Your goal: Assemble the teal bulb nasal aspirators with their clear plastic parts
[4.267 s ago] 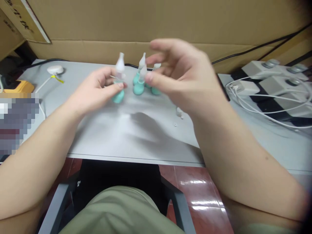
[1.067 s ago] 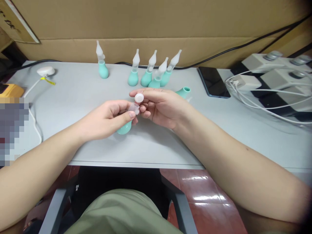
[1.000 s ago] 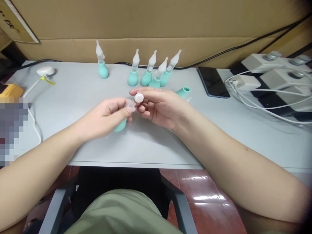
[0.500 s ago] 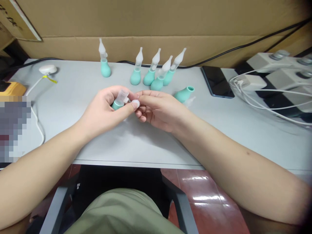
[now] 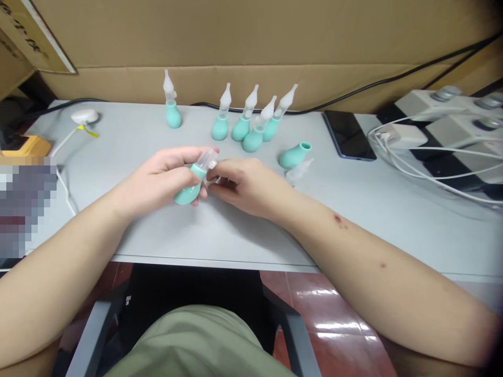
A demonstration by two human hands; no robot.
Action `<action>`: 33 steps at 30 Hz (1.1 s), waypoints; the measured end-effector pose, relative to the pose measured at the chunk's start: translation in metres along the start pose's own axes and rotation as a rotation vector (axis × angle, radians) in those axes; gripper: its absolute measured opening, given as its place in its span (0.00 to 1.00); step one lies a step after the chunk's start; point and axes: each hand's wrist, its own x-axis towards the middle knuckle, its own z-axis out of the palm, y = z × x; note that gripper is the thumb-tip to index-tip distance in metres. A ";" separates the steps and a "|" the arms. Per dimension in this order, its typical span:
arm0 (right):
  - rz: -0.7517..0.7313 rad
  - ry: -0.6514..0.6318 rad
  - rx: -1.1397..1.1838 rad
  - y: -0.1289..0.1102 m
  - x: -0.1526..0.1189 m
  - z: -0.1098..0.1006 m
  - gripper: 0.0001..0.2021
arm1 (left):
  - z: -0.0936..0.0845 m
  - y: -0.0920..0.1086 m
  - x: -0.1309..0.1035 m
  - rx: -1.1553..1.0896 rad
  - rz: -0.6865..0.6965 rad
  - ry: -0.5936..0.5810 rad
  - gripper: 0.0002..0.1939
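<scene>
My left hand (image 5: 161,175) is wrapped around a nasal aspirator (image 5: 187,193), a teal rubber bulb with a clear tube on top. It is tilted up to the right, and no white tip sits on its tube. Close beside the tube, my right hand (image 5: 249,186) faces down with its fingers curled together. A small whitish, translucent piece shows at those fingertips, mostly hidden, so its kind is unclear. To the right, a loose teal bulb (image 5: 294,156) lies on its side with its mouth open. A translucent nozzle (image 5: 299,172) lies against it.
Several finished-looking aspirators with white tips (image 5: 251,118) stand at the back, one (image 5: 172,104) apart on the left. A phone (image 5: 349,135), a white charger (image 5: 404,135) with cables and grey knobbed devices (image 5: 436,104) are on the right. Cardboard (image 5: 255,36) walls the back of the desk.
My left hand has turned the aspirator so its bulb now shows. My right hand has rolled palm-down and dropped lower; the small white round piece between both hands is no longer plainly visible.
</scene>
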 end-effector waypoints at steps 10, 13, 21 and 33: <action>0.080 0.395 0.501 -0.027 -0.003 -0.011 0.11 | 0.006 -0.006 0.007 -0.148 0.080 0.027 0.28; 0.029 0.438 0.462 -0.026 -0.006 -0.008 0.07 | 0.006 -0.008 0.007 -0.104 0.114 0.014 0.30; 0.090 0.410 0.576 -0.035 -0.003 -0.007 0.15 | 0.009 -0.007 0.003 0.012 0.149 0.074 0.38; 0.136 0.336 0.545 -0.037 -0.006 -0.006 0.17 | 0.015 -0.005 -0.005 0.328 0.218 0.051 0.18</action>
